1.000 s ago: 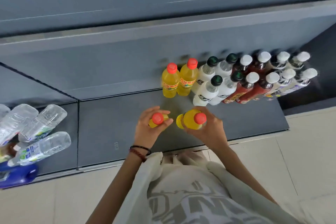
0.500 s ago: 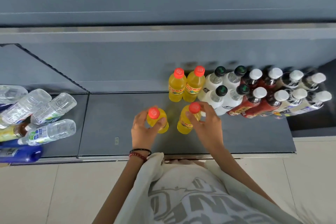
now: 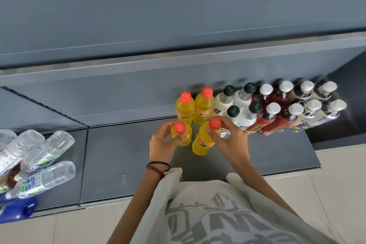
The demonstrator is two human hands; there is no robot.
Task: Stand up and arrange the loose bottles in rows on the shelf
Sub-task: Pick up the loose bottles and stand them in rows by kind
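The grey shelf (image 3: 122, 154) has open surface from its divider seam (image 3: 85, 162) across to the hands and down to the front edge; standing rows (image 3: 277, 109) crowd the back right; loose water bottles (image 3: 45, 152) lie flat far left. The left hand (image 3: 161, 144) curls round the left yellow bottle (image 3: 184, 137) below its cap; the right hand (image 3: 231, 141) pinches the right yellow bottle (image 3: 204, 142) at the neck; both are upright, just before the rear yellow pair (image 3: 194, 109).

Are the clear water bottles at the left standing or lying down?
Lying down: the clear water bottles rest on their sides, heaped on the shelf.
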